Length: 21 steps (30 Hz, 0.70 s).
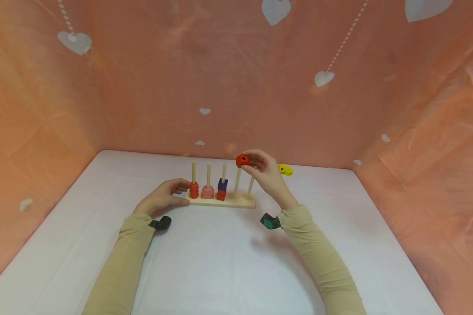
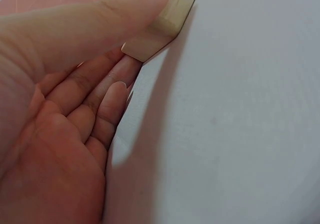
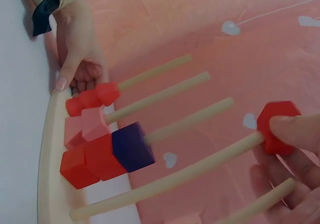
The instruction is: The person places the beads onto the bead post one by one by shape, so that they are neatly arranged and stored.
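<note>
A wooden peg stand [image 1: 236,202] with several upright pegs rests on the white table. My left hand [image 1: 161,195] grips its left end, the thumb [image 2: 100,29] lying on the base [image 2: 172,16]. Between the thumb and fingers of my right hand [image 1: 271,177] is a red faceted bead [image 3: 276,109], held at the top of the fourth peg [image 3: 170,177]. Whether the peg tip has entered the hole is hidden. Red beads [image 1: 194,191] stack on the first peg, pink beads [image 1: 207,192] on the second, red blocks [image 3: 105,156] under a dark purple block [image 3: 132,146] on the third.
Yellow beads [image 1: 285,169] lie on the table behind my right hand. A pink cloth [image 1: 236,87] with white hearts encloses the table's back and sides. Dark devices [image 1: 270,221] are worn at both wrists.
</note>
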Available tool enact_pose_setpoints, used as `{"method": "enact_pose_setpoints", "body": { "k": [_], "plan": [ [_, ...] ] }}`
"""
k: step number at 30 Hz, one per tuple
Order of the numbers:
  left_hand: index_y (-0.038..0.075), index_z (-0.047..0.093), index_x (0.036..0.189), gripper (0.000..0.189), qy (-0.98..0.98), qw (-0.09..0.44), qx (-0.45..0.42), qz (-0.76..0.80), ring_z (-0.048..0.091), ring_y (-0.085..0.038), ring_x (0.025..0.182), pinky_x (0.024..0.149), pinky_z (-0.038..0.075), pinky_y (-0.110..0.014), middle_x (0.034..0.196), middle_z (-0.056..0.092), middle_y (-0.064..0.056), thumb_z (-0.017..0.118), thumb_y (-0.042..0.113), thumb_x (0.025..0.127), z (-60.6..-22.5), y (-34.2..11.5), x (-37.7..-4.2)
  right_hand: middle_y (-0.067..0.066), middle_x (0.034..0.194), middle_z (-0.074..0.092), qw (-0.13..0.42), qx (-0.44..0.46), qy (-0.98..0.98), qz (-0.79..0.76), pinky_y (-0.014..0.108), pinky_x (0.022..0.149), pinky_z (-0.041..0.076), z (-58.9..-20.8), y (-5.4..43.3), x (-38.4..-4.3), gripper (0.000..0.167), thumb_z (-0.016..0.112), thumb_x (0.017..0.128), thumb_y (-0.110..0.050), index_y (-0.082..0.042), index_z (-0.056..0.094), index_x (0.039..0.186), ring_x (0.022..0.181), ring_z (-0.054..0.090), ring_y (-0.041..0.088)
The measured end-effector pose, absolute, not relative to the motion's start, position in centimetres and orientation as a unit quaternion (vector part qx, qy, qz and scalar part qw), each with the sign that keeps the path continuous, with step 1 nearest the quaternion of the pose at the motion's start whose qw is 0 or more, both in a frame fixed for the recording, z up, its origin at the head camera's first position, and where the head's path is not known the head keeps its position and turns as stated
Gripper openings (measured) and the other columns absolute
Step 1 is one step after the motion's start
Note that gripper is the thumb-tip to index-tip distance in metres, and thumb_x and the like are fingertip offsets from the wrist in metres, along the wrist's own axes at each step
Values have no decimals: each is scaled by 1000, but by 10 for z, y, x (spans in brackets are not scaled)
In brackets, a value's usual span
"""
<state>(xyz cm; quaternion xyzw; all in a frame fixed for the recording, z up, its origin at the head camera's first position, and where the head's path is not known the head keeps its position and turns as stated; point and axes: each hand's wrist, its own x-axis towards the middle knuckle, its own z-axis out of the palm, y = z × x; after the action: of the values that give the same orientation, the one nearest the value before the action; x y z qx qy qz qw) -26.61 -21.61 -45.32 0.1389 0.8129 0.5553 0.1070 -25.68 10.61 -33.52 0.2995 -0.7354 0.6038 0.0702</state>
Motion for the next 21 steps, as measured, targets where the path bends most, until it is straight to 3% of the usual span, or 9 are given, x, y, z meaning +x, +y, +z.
{"method": "enact_pose_setpoints", "body": {
  "k": [3, 11, 21],
  "plan": [
    [6, 52, 130, 63, 813, 105, 143, 554, 46, -31, 117, 102, 35, -48, 129, 53, -13, 82, 13, 75, -452, -216, -266, 17, 113, 61, 58, 295, -745, 595, 24, 77, 49, -345, 106, -264, 32, 64, 87, 5, 4, 58, 119, 100, 60, 27],
    [6, 52, 130, 62, 813, 109, 141, 554, 45, -30, 117, 102, 35, -47, 129, 52, -12, 81, 13, 76, -449, -215, -266, 16, 111, 61, 18, 252, -746, 616, 34, 83, 53, -377, 105, -277, 34, 69, 85, 2, 2, 59, 118, 97, 62, 28],
    [6, 51, 131, 63, 816, 111, 142, 549, 45, -31, 119, 104, 33, -49, 130, 52, -12, 81, 16, 77, -453, -215, -266, 15, 105, 66, -6, 168, -787, 593, 32, 85, 51, -407, 102, -273, 30, 73, 82, 2, 1, 61, 109, 96, 63, 25]
  ]
}}
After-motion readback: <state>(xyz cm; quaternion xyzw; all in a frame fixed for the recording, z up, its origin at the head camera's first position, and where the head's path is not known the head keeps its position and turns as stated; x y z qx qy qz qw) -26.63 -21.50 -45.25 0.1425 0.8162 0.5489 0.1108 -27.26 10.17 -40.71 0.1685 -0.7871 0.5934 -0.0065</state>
